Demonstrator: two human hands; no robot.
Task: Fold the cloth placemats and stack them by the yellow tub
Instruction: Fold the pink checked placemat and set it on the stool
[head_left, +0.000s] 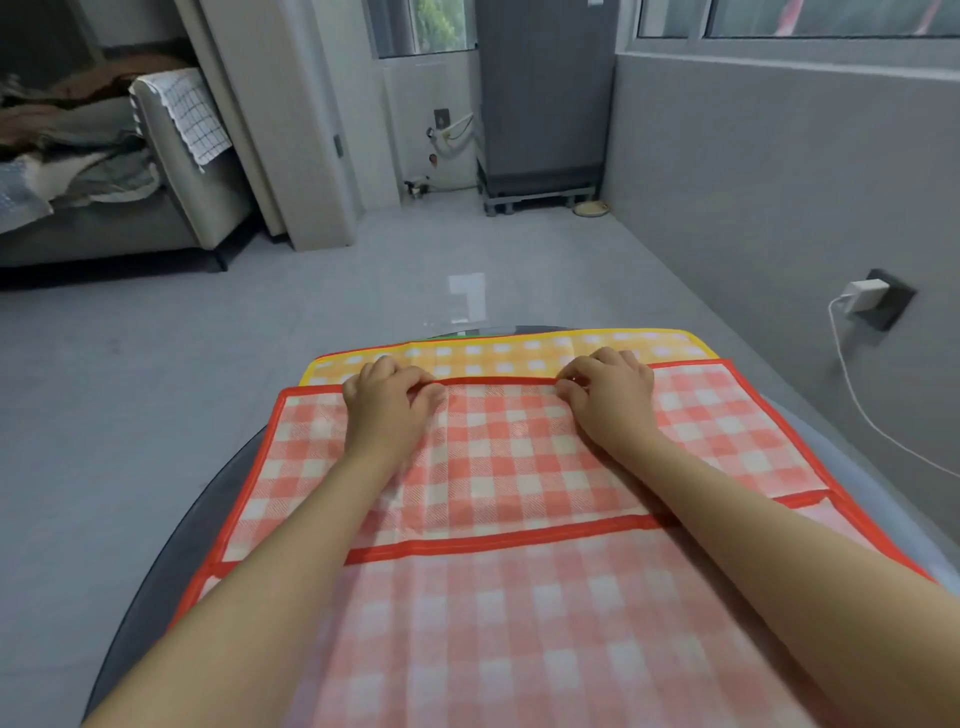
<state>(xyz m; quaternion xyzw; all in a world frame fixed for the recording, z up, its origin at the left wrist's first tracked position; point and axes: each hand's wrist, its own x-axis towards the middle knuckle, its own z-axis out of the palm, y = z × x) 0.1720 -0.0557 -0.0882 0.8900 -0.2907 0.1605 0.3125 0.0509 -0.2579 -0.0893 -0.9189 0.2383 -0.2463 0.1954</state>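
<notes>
On the desk (171, 561), a red checked placemat (519, 452) lies spread over a yellow checked placemat (519, 351). The left hand (387, 400) and right hand (608, 395) each pinch the red mat's far hem, fingers curled closed on the fabric. No yellow tub is in view. If one hand pulls ahead of the other, the fold would likely skew, and dragging could shift the yellow mat beneath.
</notes>
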